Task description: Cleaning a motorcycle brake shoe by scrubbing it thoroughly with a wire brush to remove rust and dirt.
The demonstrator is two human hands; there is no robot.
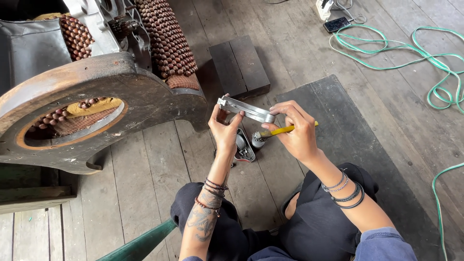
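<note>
Left hand [224, 129] is gripping flat silver metal bracket [245, 109]; right hand [296, 131] is pinching yellow-handled brush [282, 130] plus bracket end. Risk: bracket slipping onto wooden floor [145, 169].

Silver metal part [246, 109], yellow brush handle [285, 129], green hose [425, 58] upper right, brown beaded cover [166, 36] upper left, grey plank floor [145, 164], black trousers [319, 222].

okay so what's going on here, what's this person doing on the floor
A person sits on a wooden plank floor, holding a flat silver metal part up between both hands. The left hand grips one end; the right hand steadies the other and also holds a yellow-handled brush. More small metal pieces lie on the floor below. A large wooden frame with beaded padding stands to the left.
</note>
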